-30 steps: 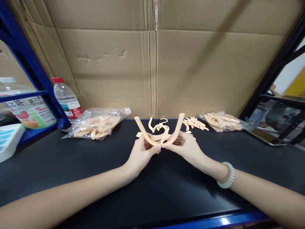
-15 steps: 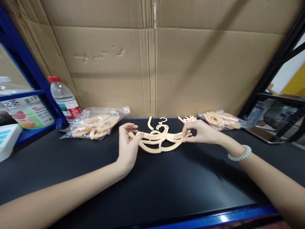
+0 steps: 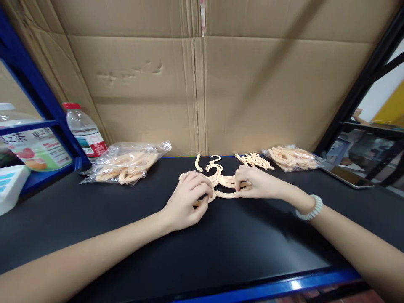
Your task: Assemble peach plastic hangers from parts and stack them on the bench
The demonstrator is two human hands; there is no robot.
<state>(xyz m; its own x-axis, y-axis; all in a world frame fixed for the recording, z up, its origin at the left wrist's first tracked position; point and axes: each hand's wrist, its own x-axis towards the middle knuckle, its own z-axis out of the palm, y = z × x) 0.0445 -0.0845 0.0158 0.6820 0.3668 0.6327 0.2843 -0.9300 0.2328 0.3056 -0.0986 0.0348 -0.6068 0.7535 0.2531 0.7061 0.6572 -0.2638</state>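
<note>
Apparently positioning, the right hand (image 3: 257, 182) pinches a curved piece (image 3: 225, 195); the left hand (image 3: 188, 198) curls nearby (grip unclear); alignment likely needs steadiness next.

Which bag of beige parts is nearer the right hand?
The bag on the right, just past the right hand; the other bag lies left, near the red-capped bottle.

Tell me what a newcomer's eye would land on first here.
Probably the left hand and right hand, mid-picture, both at the pale curved pieces on the black table. Next, perhaps, the red-capped bottle at the back left, behind a clear bag of similar pieces. Tall cardboard fills much of the background.
</note>
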